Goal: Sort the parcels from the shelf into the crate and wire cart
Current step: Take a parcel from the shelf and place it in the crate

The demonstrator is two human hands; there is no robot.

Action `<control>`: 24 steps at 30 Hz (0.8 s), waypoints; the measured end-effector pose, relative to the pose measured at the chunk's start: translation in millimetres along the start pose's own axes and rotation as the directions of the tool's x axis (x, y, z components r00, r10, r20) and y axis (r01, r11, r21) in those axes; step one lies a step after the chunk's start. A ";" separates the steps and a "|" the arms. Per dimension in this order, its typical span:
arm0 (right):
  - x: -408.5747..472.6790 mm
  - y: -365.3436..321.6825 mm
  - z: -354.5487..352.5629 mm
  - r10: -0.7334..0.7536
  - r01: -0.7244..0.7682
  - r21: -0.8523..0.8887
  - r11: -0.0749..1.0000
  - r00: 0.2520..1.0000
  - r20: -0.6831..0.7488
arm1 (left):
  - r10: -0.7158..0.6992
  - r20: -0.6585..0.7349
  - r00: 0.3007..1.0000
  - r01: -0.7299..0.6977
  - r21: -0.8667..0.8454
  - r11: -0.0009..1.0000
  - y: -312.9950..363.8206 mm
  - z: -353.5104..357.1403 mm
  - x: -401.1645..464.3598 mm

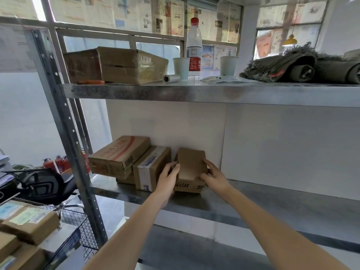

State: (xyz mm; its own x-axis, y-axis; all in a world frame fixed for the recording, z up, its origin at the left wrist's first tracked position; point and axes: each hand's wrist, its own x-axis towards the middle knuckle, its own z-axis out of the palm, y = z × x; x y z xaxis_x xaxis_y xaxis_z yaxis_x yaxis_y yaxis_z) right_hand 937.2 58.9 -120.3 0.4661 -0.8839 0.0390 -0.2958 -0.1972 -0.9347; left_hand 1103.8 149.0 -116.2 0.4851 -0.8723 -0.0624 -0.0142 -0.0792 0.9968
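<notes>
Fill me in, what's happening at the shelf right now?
A person is reaching into the lower shelf with both arms. The left hand and right hand grip the two sides of a small plain cardboard box, which sits on another box. Two more parcels lie to its left, not yet picked. The wire cart at lower left already holds labelled parcels.

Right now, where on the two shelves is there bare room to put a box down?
Lower shelf: bare steel right of the small box that the left hand and right hand grip. Its left end is crowded by the labelled box and red-printed box. Upper shelf is full.
</notes>
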 end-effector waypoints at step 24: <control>-132.5 -121.8 28.6 -0.344 0.324 0.199 0.925 0.936 0.075 | 0.239 -0.173 0.956 -0.286 -0.343 0.895 72.6 -64.5 -154.0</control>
State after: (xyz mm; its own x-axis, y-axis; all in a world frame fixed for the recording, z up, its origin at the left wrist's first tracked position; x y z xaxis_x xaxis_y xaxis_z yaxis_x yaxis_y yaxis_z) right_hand 935.3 212.2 -21.7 0.6002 -0.7279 0.3315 0.0434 -0.3843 -0.9222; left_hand 1084.4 308.7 -30.9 0.6115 -0.7689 0.1870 0.1484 0.3436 0.9273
